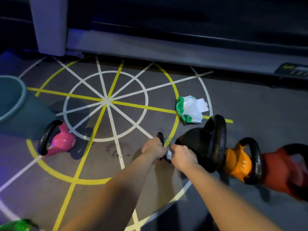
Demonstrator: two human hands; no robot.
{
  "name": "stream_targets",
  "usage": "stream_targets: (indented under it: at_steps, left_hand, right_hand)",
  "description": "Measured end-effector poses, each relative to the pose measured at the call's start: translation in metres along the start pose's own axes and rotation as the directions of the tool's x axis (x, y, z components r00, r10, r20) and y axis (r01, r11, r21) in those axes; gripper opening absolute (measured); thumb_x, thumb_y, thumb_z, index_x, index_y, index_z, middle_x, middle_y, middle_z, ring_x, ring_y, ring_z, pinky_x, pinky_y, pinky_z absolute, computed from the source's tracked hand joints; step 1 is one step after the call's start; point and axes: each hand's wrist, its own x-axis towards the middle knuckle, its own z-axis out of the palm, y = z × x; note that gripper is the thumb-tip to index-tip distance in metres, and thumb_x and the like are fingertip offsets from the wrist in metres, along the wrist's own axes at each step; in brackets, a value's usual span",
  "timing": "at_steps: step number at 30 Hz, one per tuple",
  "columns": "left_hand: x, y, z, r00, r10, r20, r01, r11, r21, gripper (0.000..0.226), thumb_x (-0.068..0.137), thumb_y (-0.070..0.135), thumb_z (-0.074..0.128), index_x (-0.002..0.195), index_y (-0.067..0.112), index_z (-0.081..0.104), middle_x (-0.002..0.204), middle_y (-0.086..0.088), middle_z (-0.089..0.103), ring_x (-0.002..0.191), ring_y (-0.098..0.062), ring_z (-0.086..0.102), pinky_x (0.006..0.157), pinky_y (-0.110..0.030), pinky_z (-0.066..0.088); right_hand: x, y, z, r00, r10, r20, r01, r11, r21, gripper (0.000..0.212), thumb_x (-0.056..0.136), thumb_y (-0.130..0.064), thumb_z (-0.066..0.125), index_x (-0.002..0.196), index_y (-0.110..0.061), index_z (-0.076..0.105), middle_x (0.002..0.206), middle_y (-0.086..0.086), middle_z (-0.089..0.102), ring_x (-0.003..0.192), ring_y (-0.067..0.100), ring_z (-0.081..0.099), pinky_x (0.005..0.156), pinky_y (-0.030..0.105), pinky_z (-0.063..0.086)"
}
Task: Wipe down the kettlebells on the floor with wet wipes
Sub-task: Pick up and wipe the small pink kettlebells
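Left hand (154,147) clenched round a black handle (160,136) beside the black kettlebell (198,144); right hand (182,155) pinching a white wipe (169,154) against it; pink kettlebell (62,142) reads 4KG; wipes pack (190,109) print's too blurry.

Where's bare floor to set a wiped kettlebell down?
Bare floor lies between the pink kettlebell and the left hand, and across the painted circle up to the wet wipes pack. Beyond the right hand it is crowded: black kettlebell, orange kettlebell, red kettlebell.

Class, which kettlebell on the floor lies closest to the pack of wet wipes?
The black kettlebell: its handle rises right beside the wet wipes pack. The orange kettlebell, red kettlebell and pink kettlebell sit farther away.
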Motion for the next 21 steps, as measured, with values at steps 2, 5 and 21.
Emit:
stream_targets:
  at_steps: [2, 5, 21]
  left_hand:
    - [0.0, -0.001, -0.001, 0.998, -0.044, -0.047, 0.042, 0.998, -0.049, 0.028, 0.072, 0.028, 0.067, 0.094, 0.011, 0.072, 0.082, -0.008, 0.076, 0.073, -0.025, 0.076, 0.072, -0.034, 0.064]
    - [0.001, -0.004, -0.011, 0.99, -0.139, -0.033, 0.128, 0.965, -0.228, 0.014, 0.064, 0.01, 0.069, 0.076, 0.005, 0.075, 0.062, -0.012, 0.073, 0.049, -0.023, 0.069, 0.055, -0.029, 0.058]
    - [-0.013, 0.006, 0.014, 0.996, 0.051, -0.075, -0.05, 0.999, 0.008, 0.027, 0.088, 0.03, 0.064, 0.101, 0.007, 0.07, 0.099, -0.018, 0.073, 0.088, -0.035, 0.073, 0.074, -0.043, 0.063]
  right_hand:
    - [-0.006, 0.008, -0.008, 1.0, 0.024, 0.002, -0.024, 0.999, 0.03, 0.03, 0.098, -0.022, 0.05, 0.126, -0.024, 0.062, 0.122, 0.016, 0.068, 0.113, 0.038, 0.064, 0.083, 0.039, 0.051]
    - [-0.014, 0.015, -0.012, 0.997, 0.071, -0.02, -0.069, 0.992, 0.107, 0.031, 0.098, -0.021, 0.05, 0.125, -0.022, 0.064, 0.123, 0.015, 0.068, 0.114, 0.036, 0.064, 0.088, 0.039, 0.053]
    - [-0.038, 0.012, -0.041, 0.96, 0.185, -0.212, -0.08, 0.902, 0.424, 0.027, 0.101, -0.017, 0.047, 0.122, -0.013, 0.063, 0.114, 0.017, 0.067, 0.106, 0.039, 0.065, 0.081, 0.038, 0.053]
